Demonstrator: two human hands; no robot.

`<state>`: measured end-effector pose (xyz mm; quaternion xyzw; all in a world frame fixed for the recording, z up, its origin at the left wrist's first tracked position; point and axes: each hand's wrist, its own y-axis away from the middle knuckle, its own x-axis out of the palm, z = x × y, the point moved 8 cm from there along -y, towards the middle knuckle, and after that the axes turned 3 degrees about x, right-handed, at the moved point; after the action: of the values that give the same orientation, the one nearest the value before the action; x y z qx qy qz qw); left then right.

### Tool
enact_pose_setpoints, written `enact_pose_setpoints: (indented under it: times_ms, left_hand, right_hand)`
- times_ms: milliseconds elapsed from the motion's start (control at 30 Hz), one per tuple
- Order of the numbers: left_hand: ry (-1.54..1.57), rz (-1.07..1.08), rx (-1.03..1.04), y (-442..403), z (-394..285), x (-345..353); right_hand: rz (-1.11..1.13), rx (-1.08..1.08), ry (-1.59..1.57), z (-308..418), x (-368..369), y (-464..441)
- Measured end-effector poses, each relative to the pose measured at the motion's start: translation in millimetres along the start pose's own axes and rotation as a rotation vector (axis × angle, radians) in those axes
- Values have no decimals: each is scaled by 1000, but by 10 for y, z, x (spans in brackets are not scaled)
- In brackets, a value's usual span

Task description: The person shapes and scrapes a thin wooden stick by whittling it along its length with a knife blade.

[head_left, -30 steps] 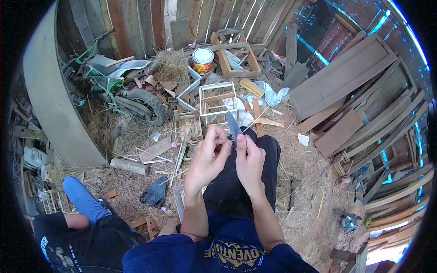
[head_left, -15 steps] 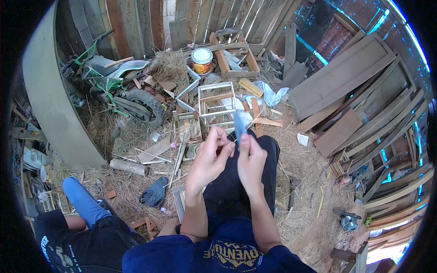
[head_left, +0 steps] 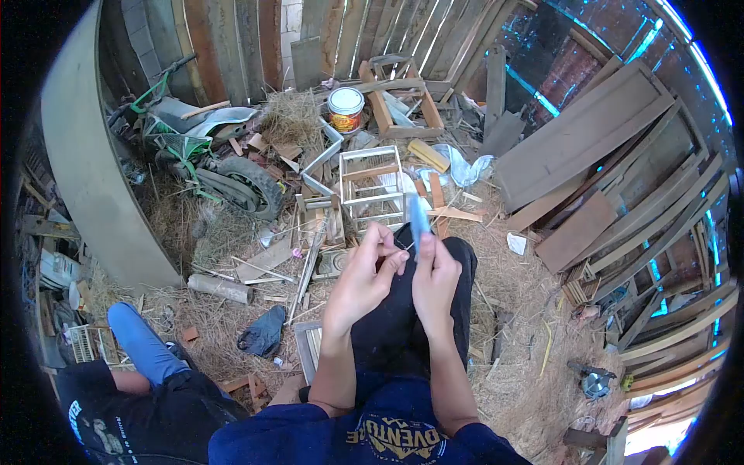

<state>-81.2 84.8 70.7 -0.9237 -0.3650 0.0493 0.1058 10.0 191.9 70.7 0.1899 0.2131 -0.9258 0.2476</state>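
Note:
My right hand [head_left: 435,280] is closed on a knife, its broad grey blade [head_left: 418,218] pointing up and away and slightly blurred. Beside it, my left hand [head_left: 361,277] pinches a thin light stick [head_left: 406,247] between thumb and fingers, close to the blade. Both hands are above my dark trousers [head_left: 387,329]. Whether the blade touches the stick cannot be made out. Beyond the hands lies a small slatted wooden frame [head_left: 370,167].
A co-worker in a black shirt [head_left: 147,415] sits at the lower left. Around are a green motorcycle [head_left: 190,147], a paint bucket [head_left: 346,110], a leaning curved panel [head_left: 101,170], stacked boards [head_left: 581,136], a circular saw [head_left: 594,382] and straw [head_left: 527,341].
The knife and my right hand have shifted slightly right, and the blade's angle has changed. My left hand has also moved slightly right and down, its pinch kept.

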Motion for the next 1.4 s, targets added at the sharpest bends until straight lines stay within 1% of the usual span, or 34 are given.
enact_pose_setpoints:
  times_ms: [100, 133, 167, 233, 333, 367, 433, 467, 567, 600, 700, 733, 867, 900, 933, 1033, 1067, 1167, 1200, 1267, 1333, 1367, 1400]
  left_hand:
    - [-17, -2, 71, -10, 43, -32]
    - [2, -15, 48, -11, 78, -25]
    - [6, -5, 25, -7, 87, 0]
    - [8, 7, -23, 1, 77, 21]
    - [-21, -12, 34, 1, 38, -44]
    - [-31, -13, 60, -3, 29, -49]
    - [-1, -6, 39, -6, 32, 2]
    - [-1, 4, 32, 0, 2, 21]
    - [6, 4, 48, 13, 18, 5]
    - [16, -1, 61, 7, 43, -21]
    - [12, -5, 64, 5, 31, 24]
    - [10, -1, 55, 8, 31, 49]
    - [7, -7, 47, 28, 2, -37]
    - [6, -4, 49, 28, 33, -43]
    - [-5, -26, 85, 19, 28, -34]
    - [-3, 5, 4, 13, -40, 20]
    - [30, 10, -3, 24, 20, 26]
    - [12, -30, 59, 25, 6, -51]
    - [-17, -26, 65, 21, -3, -38]
    - [-73, -35, 83, 2, -48, -29]
    - [-72, -16, 8, 4, -62, -42]
    - [-71, -3, -34, 16, -48, -42]
    - [-30, -20, -3, 13, 5, -46]
  right_hand:
    - [58, -66, -65, 59, 100, 104]
    - [55, -27, -17, 14, 57, 68]
    - [-20, -23, 10, -42, -5, 18]
    - [-3, 52, 30, -80, -30, -17]
    - [78, -52, 36, -9, 108, 116]
    - [38, -52, 35, -12, 59, 104]
    - [-33, -65, 31, 2, -18, 21]
    - [-16, 17, 44, -62, -51, -26]
    - [34, -57, 102, 17, 0, 63]
    - [37, -131, 95, 66, 29, 110]
    - [15, -57, 127, -30, -50, 22]
    - [3, -30, 92, -44, -78, -7]
    - [67, -155, 168, 87, 11, 165]
    - [101, -127, 160, 59, 27, 179]
    - [77, -111, 163, 52, -7, 148]
    - [-6, -13, 110, -20, -106, 3]
    - [-22, -38, 82, -22, -96, 15]
    - [75, -171, 206, 69, 15, 176]
    - [69, -177, 177, 63, 4, 156]
    - [-12, -84, 156, -39, -113, 34]
    - [-82, -15, 127, -76, -233, -84]
    - [-60, 33, 154, -97, -249, -105]
    - [-53, -7, 148, -61, -221, -72]
